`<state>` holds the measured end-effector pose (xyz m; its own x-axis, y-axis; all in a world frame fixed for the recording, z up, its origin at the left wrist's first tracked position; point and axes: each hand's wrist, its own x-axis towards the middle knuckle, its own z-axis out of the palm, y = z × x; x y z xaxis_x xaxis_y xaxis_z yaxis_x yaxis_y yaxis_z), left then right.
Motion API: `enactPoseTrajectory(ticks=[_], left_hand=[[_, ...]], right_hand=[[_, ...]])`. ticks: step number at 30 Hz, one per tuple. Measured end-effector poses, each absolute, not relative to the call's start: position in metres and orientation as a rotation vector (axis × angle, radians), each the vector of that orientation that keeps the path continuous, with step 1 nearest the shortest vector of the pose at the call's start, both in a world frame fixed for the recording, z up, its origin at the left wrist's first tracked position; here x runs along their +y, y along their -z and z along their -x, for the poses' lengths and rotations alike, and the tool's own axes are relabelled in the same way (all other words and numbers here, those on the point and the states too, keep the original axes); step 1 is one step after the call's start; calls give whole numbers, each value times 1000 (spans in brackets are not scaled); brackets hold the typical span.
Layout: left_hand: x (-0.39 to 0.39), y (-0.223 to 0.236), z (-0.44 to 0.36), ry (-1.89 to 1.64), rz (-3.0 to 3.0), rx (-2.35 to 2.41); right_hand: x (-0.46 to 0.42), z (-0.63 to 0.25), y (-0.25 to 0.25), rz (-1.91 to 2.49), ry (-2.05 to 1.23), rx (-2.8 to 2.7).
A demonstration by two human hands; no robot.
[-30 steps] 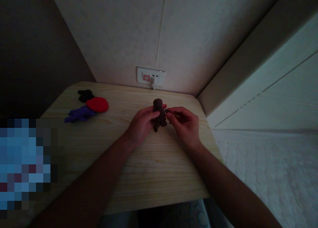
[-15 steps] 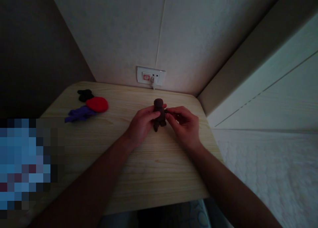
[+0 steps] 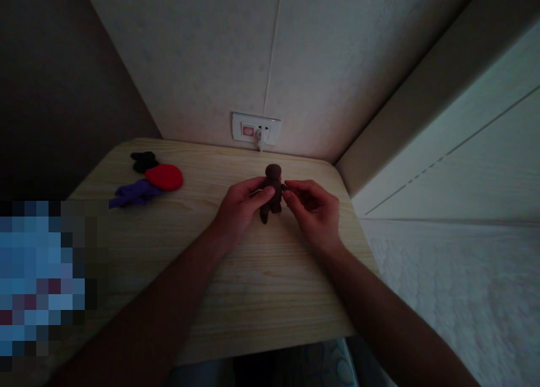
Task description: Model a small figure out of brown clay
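Note:
A small dark brown clay figure (image 3: 277, 197) with a round head, a body and short legs is held above the wooden table (image 3: 261, 297). My left hand (image 3: 241, 206) is closed around its left side, the thumb lying across the front of the body. On the other side, the thumb and forefinger of my right hand (image 3: 315, 211) pinch the figure's small brown arm, which is mostly hidden by the fingertips. The figure stands nearly upright, tilted slightly, and its legs hang free below my left thumb.
At the table's far left lie a red flattened clay disc (image 3: 165, 177), a crumpled purple piece (image 3: 137, 193) and a black lump (image 3: 144, 161). A wall socket (image 3: 256, 129) with a plug sits behind the table. A white quilted surface (image 3: 455, 297) lies to the right.
The figure has shifted slightly right and turned a little in my left hand. My left thumb has moved slightly right across its body. The right hand keeps its pinch.

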<state>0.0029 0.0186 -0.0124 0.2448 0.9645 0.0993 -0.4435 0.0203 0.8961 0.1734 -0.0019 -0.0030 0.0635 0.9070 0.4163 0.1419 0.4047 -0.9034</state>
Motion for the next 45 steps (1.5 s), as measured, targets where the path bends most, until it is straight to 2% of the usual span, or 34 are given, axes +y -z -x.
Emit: enactPoseTrajectory(ticks=[23,45], left_hand=[[19,12,-2,-1222,-1024,670],[17,11,-1,-1205,-996,657]], right_hand=[[-1,-176,3,1004,-627,-1521],[-1,-174,2,960,-695,-1481]])
